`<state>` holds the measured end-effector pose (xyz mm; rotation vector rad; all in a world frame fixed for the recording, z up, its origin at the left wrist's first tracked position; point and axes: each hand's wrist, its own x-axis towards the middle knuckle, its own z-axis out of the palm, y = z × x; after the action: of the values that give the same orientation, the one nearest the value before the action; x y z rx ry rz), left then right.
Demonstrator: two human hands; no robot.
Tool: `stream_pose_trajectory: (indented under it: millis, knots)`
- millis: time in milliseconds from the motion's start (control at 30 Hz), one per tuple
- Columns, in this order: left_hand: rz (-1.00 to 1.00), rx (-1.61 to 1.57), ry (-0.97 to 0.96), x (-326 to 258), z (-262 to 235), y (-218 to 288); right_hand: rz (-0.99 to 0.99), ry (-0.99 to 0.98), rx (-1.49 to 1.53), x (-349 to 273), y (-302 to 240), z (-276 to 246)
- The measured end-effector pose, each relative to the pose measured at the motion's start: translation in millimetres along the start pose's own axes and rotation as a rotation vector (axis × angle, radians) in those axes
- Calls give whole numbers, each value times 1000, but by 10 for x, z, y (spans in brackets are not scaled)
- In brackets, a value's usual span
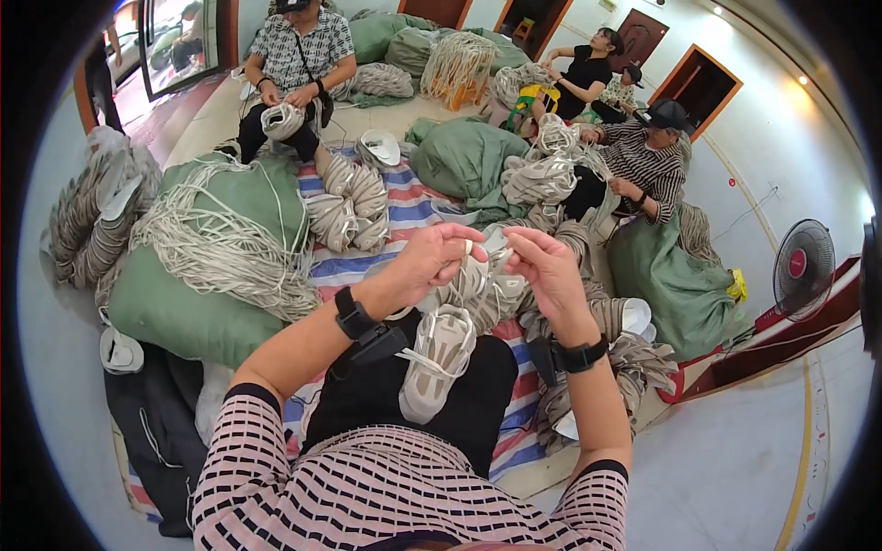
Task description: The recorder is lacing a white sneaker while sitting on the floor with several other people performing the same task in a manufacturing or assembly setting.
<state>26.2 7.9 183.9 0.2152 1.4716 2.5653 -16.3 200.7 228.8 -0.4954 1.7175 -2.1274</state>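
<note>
Raised above my lap, my left hand (430, 260) pinches a pale shoelace (468, 247) with its fingertips, a short light bit showing at the finger ends. Close beside it, the fingers of my right hand (549, 275) are pressed together on a thin pale strand, which looks like a shoelace too. Whether both hands hold the same lace I cannot tell. On my black-clad lap rests a beige and white sneaker (434, 378), toe toward me, with a lace lying loose across its front. Behind my hands are more beige shoes (478, 292), partly hidden.
At left, a bundle of pale laces (216, 234) lies over a green sack (184, 312). Stacked shoes (349, 202) stand on a striped sheet (404, 197). Another green sack (675, 289) and a fan (803, 268) are at right. Several people sit beyond, one handling a shoe (281, 122).
</note>
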Motion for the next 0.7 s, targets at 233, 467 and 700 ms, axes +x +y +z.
stream_pose_trajectory:
  millis: [233,467,700]
  knots:
    - [123,272,74,-37,127,-154,-30,-22,-201,-75,117,58]
    - [315,654,153,-34,153,-246,-123,-46,-261,-180,65,49]
    - [374,743,144,-68,200,-251,-185,-37,-393,-166,96,96]
